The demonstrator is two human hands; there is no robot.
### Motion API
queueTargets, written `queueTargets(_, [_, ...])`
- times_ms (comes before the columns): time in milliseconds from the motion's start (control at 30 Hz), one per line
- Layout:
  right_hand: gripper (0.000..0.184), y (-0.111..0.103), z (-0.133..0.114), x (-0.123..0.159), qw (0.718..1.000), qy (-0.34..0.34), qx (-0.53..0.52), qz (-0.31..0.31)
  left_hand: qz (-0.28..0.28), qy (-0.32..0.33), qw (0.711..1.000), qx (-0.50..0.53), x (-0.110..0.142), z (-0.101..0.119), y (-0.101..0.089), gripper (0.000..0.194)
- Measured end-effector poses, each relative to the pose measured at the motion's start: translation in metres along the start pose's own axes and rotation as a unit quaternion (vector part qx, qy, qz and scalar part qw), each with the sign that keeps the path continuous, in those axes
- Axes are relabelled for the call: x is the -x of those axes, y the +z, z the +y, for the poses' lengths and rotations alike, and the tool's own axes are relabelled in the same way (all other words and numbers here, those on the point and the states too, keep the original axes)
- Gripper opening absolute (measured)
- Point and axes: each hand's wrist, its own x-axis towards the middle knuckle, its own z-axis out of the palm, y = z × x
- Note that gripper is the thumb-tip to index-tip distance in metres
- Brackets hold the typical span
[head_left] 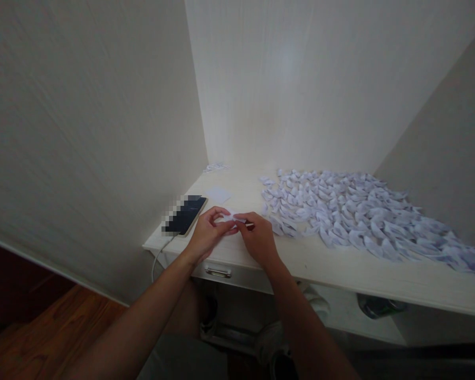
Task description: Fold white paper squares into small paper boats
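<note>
Between my fingertips is a small piece of white paper [230,216], partly folded and held just above the front of the white desk. My left hand [209,232] pinches its left side with thumb and fingers. From the right, my right hand [257,235] grips the other side, its thumb and forefinger close to the left thumb. The fingers hide much of the paper, so its full shape cannot be made out. Behind my left hand, a flat white paper sheet [218,194] lies on the desk. To the right spreads a large heap of folded white paper pieces [340,206].
A smartphone [188,214] with a white cable [157,258] lies left of my hands. Small white scraps [216,167] sit in the back left corner. Panels enclose the desk [293,258] at the back and sides. A drawer handle [218,273] is on its front.
</note>
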Motion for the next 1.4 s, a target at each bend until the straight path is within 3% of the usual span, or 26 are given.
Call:
queueTargets(267, [0.017, -0.002, -0.003, 0.001, 1.0, -0.014, -0.004, 0.006, 0.041, -0.012, 0.999, 0.013, 0.0, 0.003, 0.001, 0.035])
queueTargets(733, [0.007, -0.005, -0.003, -0.001, 0.998, 0.046, -0.023, -0.028, 0.014, -0.004, 1.0, -0.011, -0.002, -0.008, -0.007, 0.029])
queueTargets(967, [0.015, -0.006, 0.007, -0.004, 0.997, 0.049, -0.054, -0.024, 0.022, -0.014, 1.0, -0.017, 0.001, -0.004, -0.005, 0.034])
queueTargets(1067, [0.019, -0.007, 0.012, -0.005, 0.994, 0.068, -0.082, -0.02, 0.002, -0.023, 0.999, -0.028, 0.002, -0.001, -0.006, 0.031])
queueTargets(1200, [0.024, -0.01, 0.016, -0.006, 0.986, 0.104, -0.128, -0.019, -0.091, -0.048, 0.989, -0.108, -0.001, 0.005, -0.017, 0.037])
queueTargets(1267, [0.025, -0.011, 0.017, -0.006, 0.983, 0.115, -0.144, -0.027, -0.115, 0.006, 0.971, -0.211, -0.003, 0.01, -0.023, 0.036])
queueTargets(1400, [0.022, -0.011, 0.019, -0.008, 0.974, 0.138, -0.175, -0.034, -0.132, 0.177, 0.911, -0.347, -0.005, 0.016, -0.026, 0.021])
